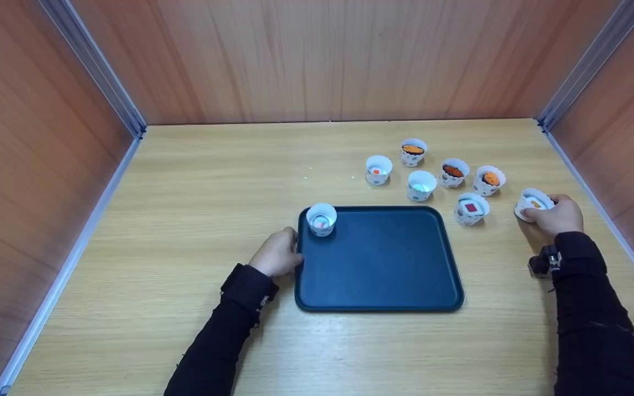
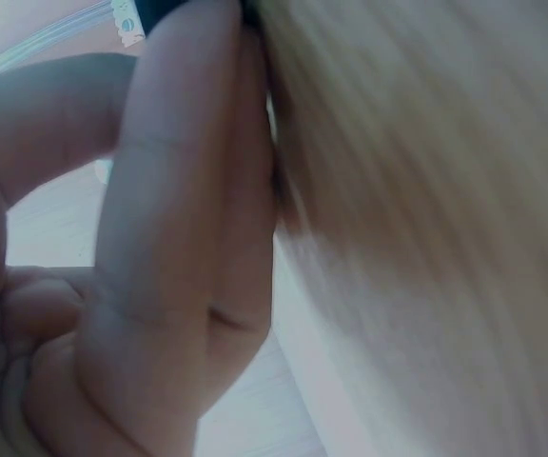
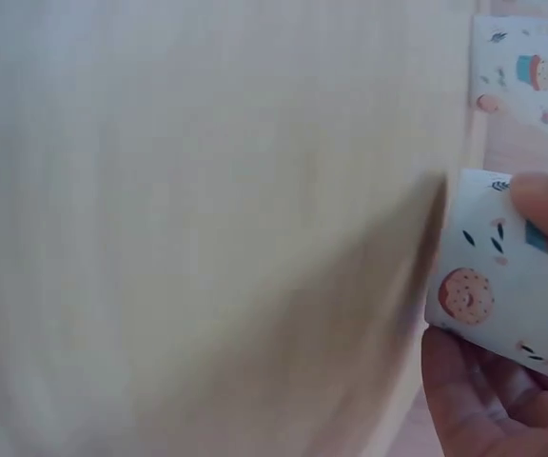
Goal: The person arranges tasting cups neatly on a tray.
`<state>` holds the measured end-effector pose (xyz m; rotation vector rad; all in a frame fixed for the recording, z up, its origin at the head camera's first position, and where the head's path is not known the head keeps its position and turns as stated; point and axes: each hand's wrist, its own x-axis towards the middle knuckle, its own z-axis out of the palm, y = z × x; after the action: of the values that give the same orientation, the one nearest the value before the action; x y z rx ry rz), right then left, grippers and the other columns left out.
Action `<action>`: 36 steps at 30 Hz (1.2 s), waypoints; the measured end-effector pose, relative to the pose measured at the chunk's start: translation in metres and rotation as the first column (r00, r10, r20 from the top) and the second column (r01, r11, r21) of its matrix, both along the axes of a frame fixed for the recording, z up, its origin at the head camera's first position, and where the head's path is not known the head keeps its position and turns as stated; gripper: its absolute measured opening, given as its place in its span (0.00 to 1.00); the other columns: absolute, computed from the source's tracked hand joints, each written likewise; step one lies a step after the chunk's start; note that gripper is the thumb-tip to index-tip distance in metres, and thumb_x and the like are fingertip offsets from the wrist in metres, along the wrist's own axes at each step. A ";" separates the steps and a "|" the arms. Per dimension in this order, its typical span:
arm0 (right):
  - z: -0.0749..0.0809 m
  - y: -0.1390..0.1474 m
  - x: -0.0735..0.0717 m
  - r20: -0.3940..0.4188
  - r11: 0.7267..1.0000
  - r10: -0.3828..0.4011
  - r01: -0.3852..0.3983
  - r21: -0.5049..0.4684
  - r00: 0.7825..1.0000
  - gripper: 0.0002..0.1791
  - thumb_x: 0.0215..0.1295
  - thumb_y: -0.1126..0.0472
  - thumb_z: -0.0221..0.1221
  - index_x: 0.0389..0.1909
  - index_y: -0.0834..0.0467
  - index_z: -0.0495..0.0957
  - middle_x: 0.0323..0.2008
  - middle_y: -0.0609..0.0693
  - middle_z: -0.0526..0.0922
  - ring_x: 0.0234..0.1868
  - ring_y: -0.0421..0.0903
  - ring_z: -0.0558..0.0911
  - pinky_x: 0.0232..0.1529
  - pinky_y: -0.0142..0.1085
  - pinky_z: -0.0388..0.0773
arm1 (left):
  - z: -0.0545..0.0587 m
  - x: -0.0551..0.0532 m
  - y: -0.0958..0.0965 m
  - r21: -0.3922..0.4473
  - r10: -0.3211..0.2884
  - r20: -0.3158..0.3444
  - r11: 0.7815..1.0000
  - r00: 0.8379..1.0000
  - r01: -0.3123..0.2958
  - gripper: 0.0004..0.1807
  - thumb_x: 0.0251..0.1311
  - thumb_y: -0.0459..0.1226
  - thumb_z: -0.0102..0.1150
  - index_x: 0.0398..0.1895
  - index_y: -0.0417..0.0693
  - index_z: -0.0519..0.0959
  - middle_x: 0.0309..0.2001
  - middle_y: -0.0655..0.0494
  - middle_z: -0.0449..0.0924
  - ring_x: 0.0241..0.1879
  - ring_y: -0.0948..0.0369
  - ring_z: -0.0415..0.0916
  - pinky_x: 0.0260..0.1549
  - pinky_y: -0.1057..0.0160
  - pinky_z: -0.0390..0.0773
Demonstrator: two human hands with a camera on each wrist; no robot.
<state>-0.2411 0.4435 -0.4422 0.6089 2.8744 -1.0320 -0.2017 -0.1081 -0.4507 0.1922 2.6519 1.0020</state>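
Note:
My left hand (image 1: 277,253) pinches the left rim of a dark blue-green tray (image 1: 383,264). In the left wrist view its fingers (image 2: 174,190) close on a dark edge near the top. One white paper cupcake cup (image 1: 321,226) stands in the tray's upper left corner. At the far right, my right hand (image 1: 562,215) grips another cupcake cup (image 1: 527,199) between thumb and fingers; it has a yellow-orange piece on top. The right wrist view shows printed cupcakes and a doughnut on this held cup (image 3: 502,276). Its base looks close to the table; contact is unclear.
Several more cupcake cups stand behind and right of the tray, among them a red-topped one (image 1: 471,209), an orange-topped one (image 1: 488,180) and a pale one (image 1: 378,169). Wooden panels (image 1: 328,60) with metal edging enclose the table (image 1: 196,192) at the back and sides.

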 end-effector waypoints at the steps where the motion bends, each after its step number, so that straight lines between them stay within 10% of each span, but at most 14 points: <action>1: 0.002 -0.002 -0.001 -0.006 1.000 0.007 -0.007 0.003 1.000 0.45 0.64 0.46 0.57 0.68 0.76 0.55 0.63 0.74 0.64 0.57 0.62 0.67 0.48 0.39 0.64 | 0.000 0.000 0.000 0.001 0.001 0.001 1.000 1.000 -0.001 0.14 0.55 0.29 0.58 0.46 0.35 0.73 0.27 0.53 0.70 0.22 0.59 0.69 0.21 0.65 0.67; 16: 0.049 -0.067 -0.007 -0.154 0.984 0.171 -0.178 -0.030 0.973 0.44 0.62 0.46 0.63 0.67 0.73 0.60 0.61 0.69 0.69 0.56 0.57 0.70 0.42 0.25 0.65 | -0.004 -0.001 0.000 0.010 0.009 0.015 1.000 1.000 -0.009 0.15 0.55 0.28 0.58 0.46 0.35 0.73 0.26 0.53 0.70 0.21 0.60 0.69 0.20 0.65 0.68; 29: 0.055 -0.151 -0.010 -0.268 0.894 0.415 -0.445 -0.061 0.870 0.35 0.59 0.57 0.66 0.63 0.70 0.66 0.56 0.67 0.74 0.51 0.54 0.74 0.41 0.23 0.67 | -0.002 0.000 0.000 0.017 -0.002 -0.022 1.000 1.000 0.003 0.13 0.55 0.28 0.58 0.44 0.36 0.73 0.26 0.53 0.70 0.23 0.59 0.69 0.21 0.65 0.67; 36: 0.044 -0.196 -0.013 -0.247 0.844 0.504 -0.532 -0.063 0.828 0.35 0.57 0.59 0.68 0.62 0.69 0.68 0.55 0.66 0.75 0.51 0.56 0.75 0.49 0.38 0.69 | -0.002 0.001 0.000 0.017 -0.003 -0.023 1.000 1.000 0.003 0.13 0.54 0.28 0.59 0.44 0.36 0.73 0.26 0.54 0.70 0.22 0.59 0.69 0.21 0.65 0.68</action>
<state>-0.2538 0.2470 -0.3978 -0.3173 2.8458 -1.2267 -0.2009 -0.1081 -0.4523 0.2128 2.6638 1.0278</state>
